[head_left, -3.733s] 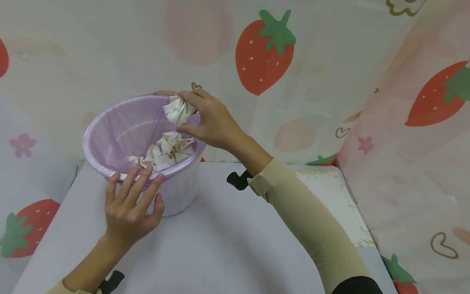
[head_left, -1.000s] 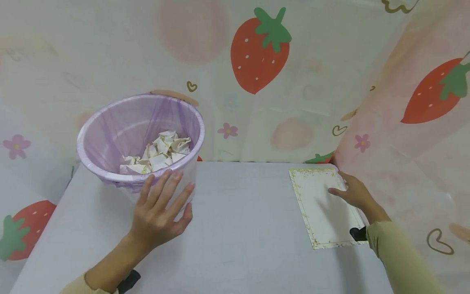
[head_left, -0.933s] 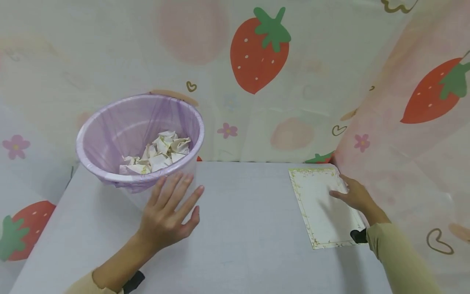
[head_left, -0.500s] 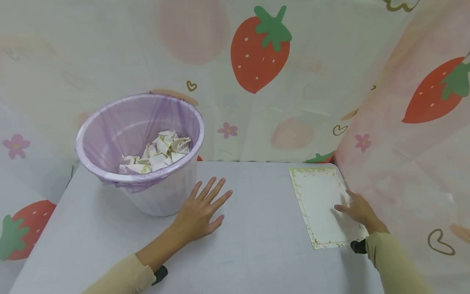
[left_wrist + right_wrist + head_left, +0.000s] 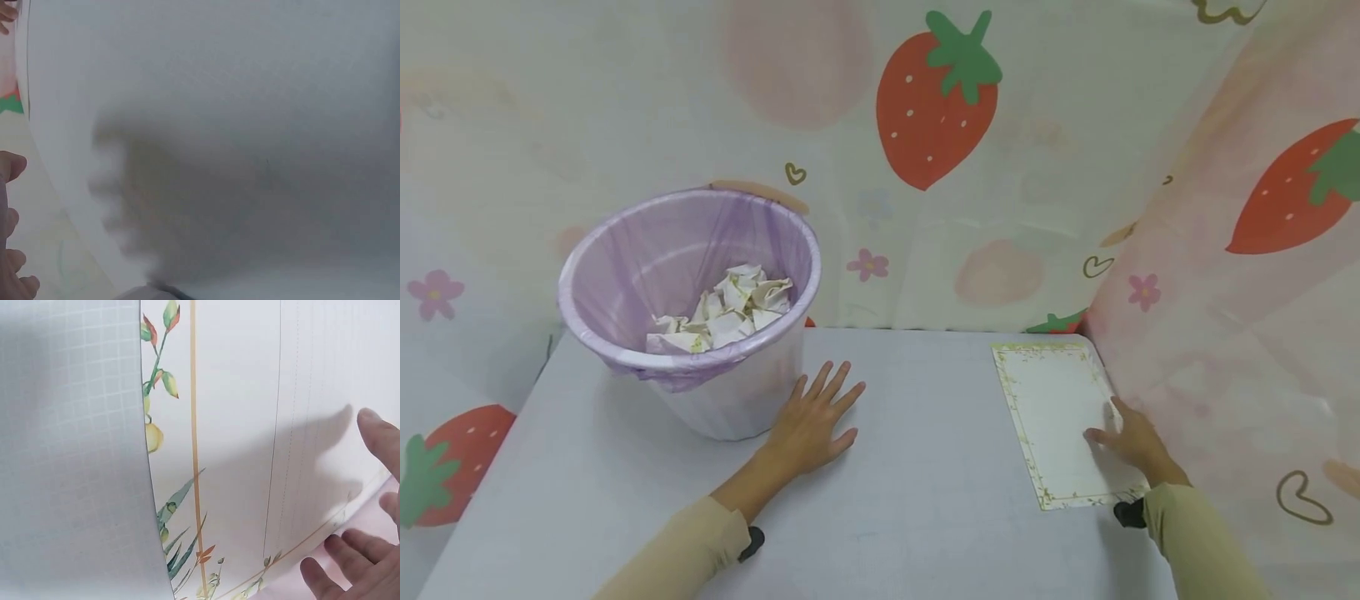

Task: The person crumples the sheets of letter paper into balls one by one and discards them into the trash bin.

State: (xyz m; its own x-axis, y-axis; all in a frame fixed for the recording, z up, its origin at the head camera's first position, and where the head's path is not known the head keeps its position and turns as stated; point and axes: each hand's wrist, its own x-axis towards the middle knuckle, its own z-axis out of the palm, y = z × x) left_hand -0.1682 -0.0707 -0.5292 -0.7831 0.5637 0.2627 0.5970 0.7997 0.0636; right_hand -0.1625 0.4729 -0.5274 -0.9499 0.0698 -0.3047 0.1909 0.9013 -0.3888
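Observation:
A sheet of lined paper with a floral border [image 5: 1052, 425] lies on the table at the right in the head view. Over its right edge is my right hand [image 5: 1138, 437], thumb apart from the fingers and holding nothing. In the right wrist view the thumb [image 5: 378, 434] hovers over the sheet [image 5: 231, 425] above its own shadow, with the fingertips at the sheet's edge. My left hand [image 5: 808, 429], fingers spread, is low over the table beside the bin [image 5: 722, 400]. The left wrist view shows its fingertips [image 5: 15, 257] and a broad shadow.
The white bin is lined with a purple bag [image 5: 647, 242]. Several crumpled paper balls [image 5: 730, 317] lie inside it. A strawberry-print cloth [image 5: 1037, 167] rises behind and to the right of the white table [image 5: 910, 483].
My right hand, which earlier held a crumpled paper ball over the bin, is now at the sheet, slightly nearer me than a second ago. My left hand has left the bin's side, moving right.

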